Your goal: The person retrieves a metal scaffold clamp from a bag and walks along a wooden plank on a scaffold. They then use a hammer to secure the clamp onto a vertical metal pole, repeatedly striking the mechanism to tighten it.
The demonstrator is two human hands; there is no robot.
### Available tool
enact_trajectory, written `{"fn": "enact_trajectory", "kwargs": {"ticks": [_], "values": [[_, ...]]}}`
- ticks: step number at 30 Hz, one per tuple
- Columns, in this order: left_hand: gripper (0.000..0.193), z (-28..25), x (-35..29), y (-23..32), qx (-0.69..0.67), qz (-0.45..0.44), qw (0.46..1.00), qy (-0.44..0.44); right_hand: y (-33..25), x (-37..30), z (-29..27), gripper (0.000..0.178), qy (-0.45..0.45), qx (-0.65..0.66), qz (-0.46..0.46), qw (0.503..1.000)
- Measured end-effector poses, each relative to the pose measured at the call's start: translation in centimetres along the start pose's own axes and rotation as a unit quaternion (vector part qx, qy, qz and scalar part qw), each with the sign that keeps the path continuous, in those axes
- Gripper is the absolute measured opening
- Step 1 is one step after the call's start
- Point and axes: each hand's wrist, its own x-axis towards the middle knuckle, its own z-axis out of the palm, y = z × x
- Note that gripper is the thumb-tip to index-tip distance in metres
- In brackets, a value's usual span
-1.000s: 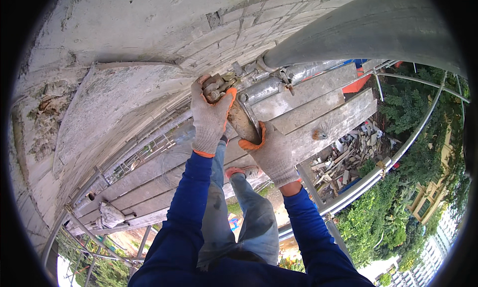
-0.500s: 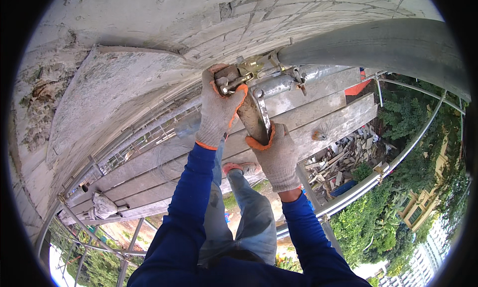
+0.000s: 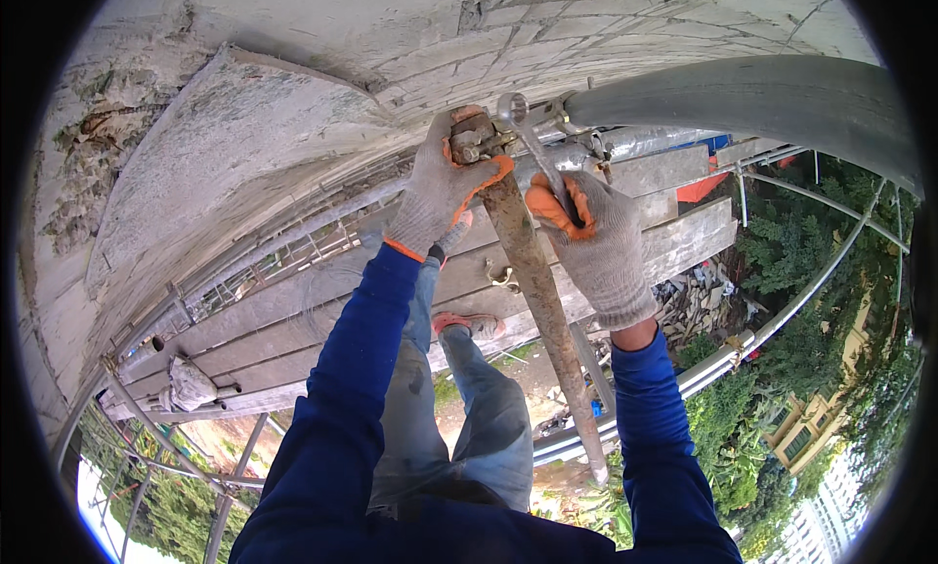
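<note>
My left hand (image 3: 430,197), in a grey work glove with orange palm, is closed around a rusty scaffold clamp (image 3: 471,139) at the top of a rusty steel pipe (image 3: 545,295). The pipe slants down toward my right, its lower end near the curved rail. In my gloved right hand (image 3: 601,241) is a steel ring wrench (image 3: 537,151), its ring end tilted up. That ring overlaps the bolt side of the clamp in view; whether it touches is unclear. A galvanized horizontal pipe (image 3: 569,156) runs just behind, with another clamp (image 3: 594,146) on it.
A thick dark pipe (image 3: 743,105) curves along the wall (image 3: 293,36). Below are wooden planks (image 3: 689,234), where my feet stand, with a loose metal fitting (image 3: 502,276) and a whitish bag (image 3: 191,383). A round metal rail (image 3: 777,320) borders the drop, with rubble and trees beyond.
My right hand has moved up and right, off the rusty pipe, swinging the wrench upward. More of the pipe now shows. My left hand keeps its grip on the clamp.
</note>
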Motion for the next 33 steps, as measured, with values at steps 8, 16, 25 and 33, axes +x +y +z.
{"fn": "enact_trajectory", "kwargs": {"ticks": [8, 16, 25, 33], "values": [[0.055, -0.7, -0.9, -1.9, 0.137, 0.085, 0.984, 0.071, -2.6, 3.2, -0.6, 0.031, -0.117, -0.11, -0.127, 0.979], [0.064, -0.5, -4.1, 0.7, 0.39, 0.101, 0.896, 0.184, -0.9, 4.9, 5.4, 0.031, -0.158, -0.049, -0.094, 0.982], [0.077, -1.9, -5.2, 1.6, 0.385, 0.121, 0.902, 0.152, -0.2, 4.4, 7.1, 0.025, -0.116, 0.094, 0.007, 0.989], [0.081, -1.9, -3.7, 0.0, 0.396, 0.198, 0.889, 0.115, 2.4, 4.8, 7.2, 0.02, -0.068, -0.041, -0.07, 0.994]]}}
